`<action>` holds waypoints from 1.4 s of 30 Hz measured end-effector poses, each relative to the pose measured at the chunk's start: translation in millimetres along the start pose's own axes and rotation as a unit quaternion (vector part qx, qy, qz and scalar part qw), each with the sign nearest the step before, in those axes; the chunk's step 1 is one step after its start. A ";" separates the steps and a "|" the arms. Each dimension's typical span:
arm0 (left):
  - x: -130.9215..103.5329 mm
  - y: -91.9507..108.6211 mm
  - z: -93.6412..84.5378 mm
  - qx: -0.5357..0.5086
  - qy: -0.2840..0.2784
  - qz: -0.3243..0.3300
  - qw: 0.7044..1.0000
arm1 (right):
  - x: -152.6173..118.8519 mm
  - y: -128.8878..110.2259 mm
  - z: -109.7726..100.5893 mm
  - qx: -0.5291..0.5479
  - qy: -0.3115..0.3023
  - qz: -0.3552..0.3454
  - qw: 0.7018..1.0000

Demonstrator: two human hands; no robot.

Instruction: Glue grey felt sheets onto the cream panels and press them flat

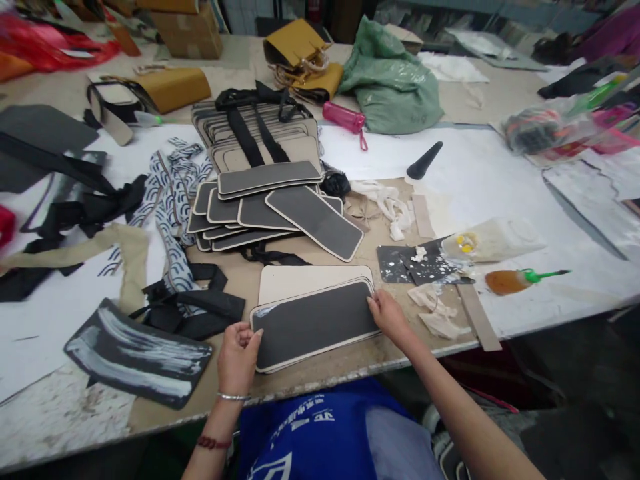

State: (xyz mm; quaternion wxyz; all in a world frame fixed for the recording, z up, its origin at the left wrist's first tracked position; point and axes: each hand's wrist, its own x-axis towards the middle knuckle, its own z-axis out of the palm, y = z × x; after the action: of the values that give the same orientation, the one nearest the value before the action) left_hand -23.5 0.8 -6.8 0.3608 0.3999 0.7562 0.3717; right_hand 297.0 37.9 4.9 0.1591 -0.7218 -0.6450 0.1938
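A flat dark grey panel with rounded corners and a pale rim (315,327) lies before me on similar beige pieces (315,279). My left hand (237,357) pinches its left edge between thumb and fingers, beside a small whitish smear at the corner. At the right edge, my right hand (387,313) grips the same panel with the thumb on top. To the left of my left hand rests a dark board streaked with white paste (140,353). Just beyond the panel is a heap of matching grey panels (280,217).
A tall stack of beige panels (210,143) bound with black straps stands behind. A glue-smeared plastic bottle (495,240), an amber bottle with a green nozzle (505,281) and a pale strip (477,317) lie right. Patterned ribbon (170,213) and black straps (200,307) lie left.
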 end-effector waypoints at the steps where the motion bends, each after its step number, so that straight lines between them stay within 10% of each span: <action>1: -1.3 1.7 0.5 -0.006 0.005 0.001 1.000 | -0.1 0.7 -0.2 0.001 -0.001 -0.005 1.000; 42: -19.3 6.7 3.7 0.026 0.059 0.055 0.996 | 4.8 2.7 2.1 -0.044 -0.010 -0.006 0.999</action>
State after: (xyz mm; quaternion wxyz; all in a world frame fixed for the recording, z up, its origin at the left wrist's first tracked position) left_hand -10.0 -12.3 2.0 0.2839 0.4274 0.7622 0.3946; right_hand 298.7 42.4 1.3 0.1216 -0.7226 -0.6585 0.1715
